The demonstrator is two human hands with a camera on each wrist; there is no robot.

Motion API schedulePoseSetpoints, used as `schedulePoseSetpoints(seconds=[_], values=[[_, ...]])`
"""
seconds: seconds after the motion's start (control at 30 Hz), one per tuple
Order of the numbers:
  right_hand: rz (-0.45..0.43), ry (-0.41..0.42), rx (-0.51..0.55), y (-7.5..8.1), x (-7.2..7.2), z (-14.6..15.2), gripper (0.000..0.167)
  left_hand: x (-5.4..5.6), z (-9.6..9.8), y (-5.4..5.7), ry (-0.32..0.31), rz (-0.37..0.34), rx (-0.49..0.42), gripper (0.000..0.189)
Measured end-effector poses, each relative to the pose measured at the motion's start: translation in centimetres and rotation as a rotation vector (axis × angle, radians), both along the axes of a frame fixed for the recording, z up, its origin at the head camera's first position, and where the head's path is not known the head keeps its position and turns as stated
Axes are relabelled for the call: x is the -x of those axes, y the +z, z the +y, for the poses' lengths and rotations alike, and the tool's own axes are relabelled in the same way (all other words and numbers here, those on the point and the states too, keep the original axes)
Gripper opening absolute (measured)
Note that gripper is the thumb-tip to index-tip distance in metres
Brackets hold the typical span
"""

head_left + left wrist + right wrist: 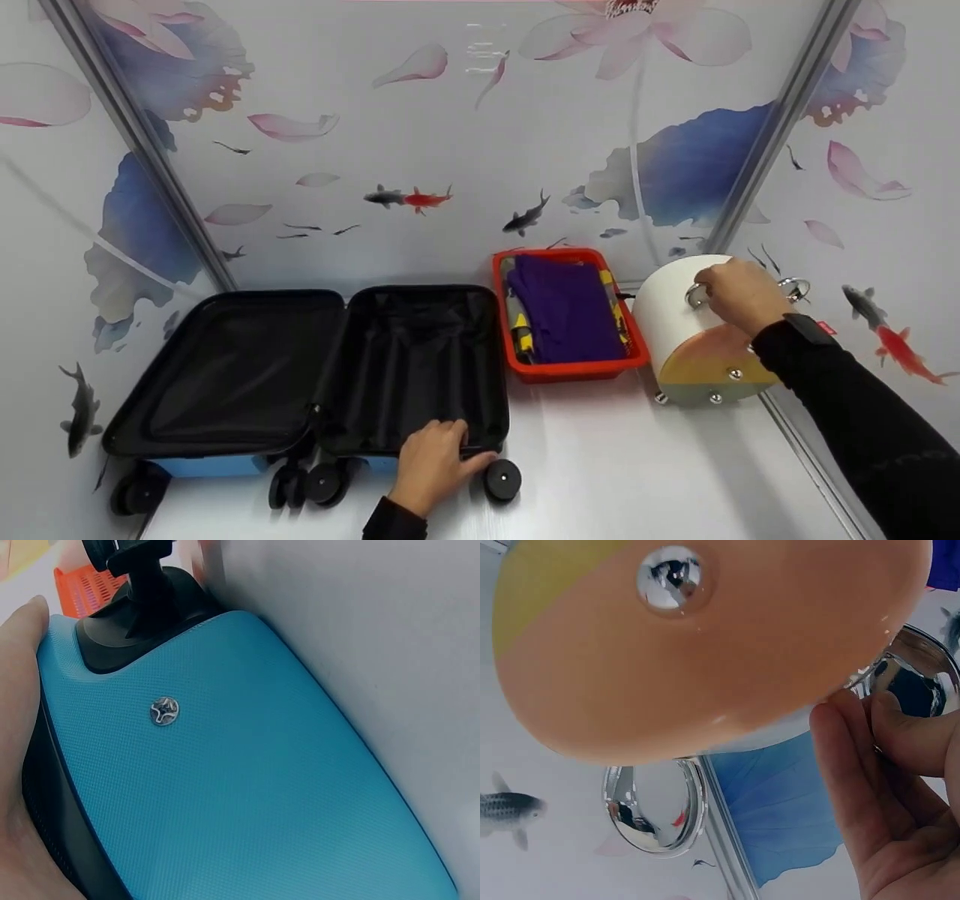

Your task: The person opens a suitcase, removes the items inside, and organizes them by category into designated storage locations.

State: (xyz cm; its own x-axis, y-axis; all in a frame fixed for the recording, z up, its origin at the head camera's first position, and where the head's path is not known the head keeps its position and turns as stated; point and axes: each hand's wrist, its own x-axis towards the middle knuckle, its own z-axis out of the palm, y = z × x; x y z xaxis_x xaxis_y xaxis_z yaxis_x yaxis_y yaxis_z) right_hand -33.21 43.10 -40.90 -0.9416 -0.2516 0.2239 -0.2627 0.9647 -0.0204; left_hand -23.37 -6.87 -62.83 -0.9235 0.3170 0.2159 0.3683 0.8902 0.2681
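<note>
An open suitcase [409,360] lies flat, black inside, with blue outer shells. My left hand [431,461] holds the near rim of its right half, fingers bent over the edge and thumb pointing right towards a black wheel [502,481]. In the left wrist view the thumb lies along the rim beside the blue shell [247,765]; the other fingers are hidden. At the right, my right hand [742,292] pinches a silver ring handle [694,298] on a white rounded handbag [667,289]. The handbag's end is orange, yellow and green with shiny metal studs.
Between suitcase and handbag stands a red plastic basket [574,369] with a folded purple cloth [566,307] and grey-yellow items. A second ring handle [694,802] hangs on the handbag's far side. Printed wall panels [450,135] with metal posts enclose the white tabletop [600,457].
</note>
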Motion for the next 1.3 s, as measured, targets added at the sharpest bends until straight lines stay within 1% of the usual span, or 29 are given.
schedulePoseSetpoints(seconds=[0.13,0.3,0.43,0.6,0.67,0.77,0.8,0.87,1.0,1.13,1.2,1.3], values=[[0.022,-0.026,0.042,-0.4,0.3,-0.1,0.030,-0.1,0.1,0.0,-0.006,0.013,0.006,0.060],[0.036,-0.047,0.087,-0.6,1.3,-0.6,0.018,-0.1,0.1,0.0,0.001,0.010,0.020,0.062],[0.051,-0.062,0.118,-0.9,2.8,-1.5,0.015,-0.3,-0.3,0.1,0.010,-0.001,0.016,0.062],[0.076,-0.083,0.140,-1.8,4.7,-2.0,0.013,-0.5,-0.6,0.1,0.010,0.037,0.007,0.063],[0.098,-0.088,0.143,-2.0,5.4,-2.0,0.012,-0.5,-0.5,0.2,0.008,0.050,0.006,0.065],[0.145,-0.088,0.140,-2.2,6.4,-1.7,0.011,-0.4,-0.3,0.2,0.004,0.050,0.007,0.065],[0.155,-0.091,0.141,-2.3,6.7,-1.7,0.012,-0.3,-0.2,0.2,0.001,0.049,0.007,0.064],[0.163,-0.107,0.143,-2.5,7.2,-1.5,0.021,-0.2,0.1,0.2,-0.006,0.057,0.007,0.063],[0.141,-0.143,0.165,-2.9,7.8,-1.3,0.047,-0.1,0.2,0.1,-0.020,0.086,0.008,0.061],[0.081,-0.148,0.182,-3.1,8.5,-1.3,0.060,-0.1,0.1,-0.1,-0.018,0.106,0.013,0.063],[0.037,-0.147,0.193,-3.5,9.1,-1.1,0.066,-0.1,-0.1,-0.2,-0.012,0.107,0.013,0.064],[-0.025,-0.121,0.213,-3.8,9.8,-0.8,0.072,0.0,-0.4,-0.2,-0.006,0.104,0.010,0.063]])
